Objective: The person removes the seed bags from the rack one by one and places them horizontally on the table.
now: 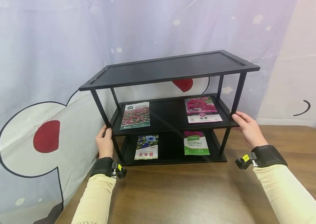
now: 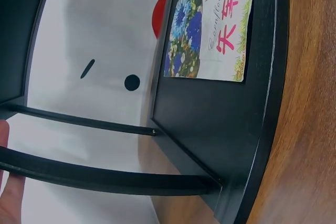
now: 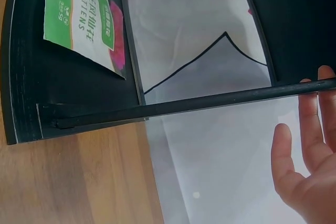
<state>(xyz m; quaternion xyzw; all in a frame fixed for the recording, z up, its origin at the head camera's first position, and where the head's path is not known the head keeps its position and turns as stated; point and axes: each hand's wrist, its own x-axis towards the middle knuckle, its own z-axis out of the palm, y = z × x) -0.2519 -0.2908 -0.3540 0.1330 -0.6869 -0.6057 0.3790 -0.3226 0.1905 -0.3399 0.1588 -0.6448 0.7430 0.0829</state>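
A black three-tier shelf rack point(image 1: 169, 68) stands in front of me, with seed packets on its two lower tiers. My left hand point(image 1: 105, 143) grips the front left post at the middle tier, thumb in front. At the opposite front post my right hand point(image 1: 248, 129) holds the rack, some fingers reaching behind the post in the right wrist view. On the middle tier lie a red-flowered packet point(image 1: 136, 115) and a pink-flowered packet point(image 1: 202, 109). Below them are a cornflower packet point(image 2: 210, 30) at left and a green-and-white impatiens packet point(image 3: 79, 17) at right.
The rack is over a brown wooden table point(image 1: 174, 193), whose surface extends in front and to the right. A pale printed cloth point(image 1: 48, 46) hangs close behind the rack and along the left side.
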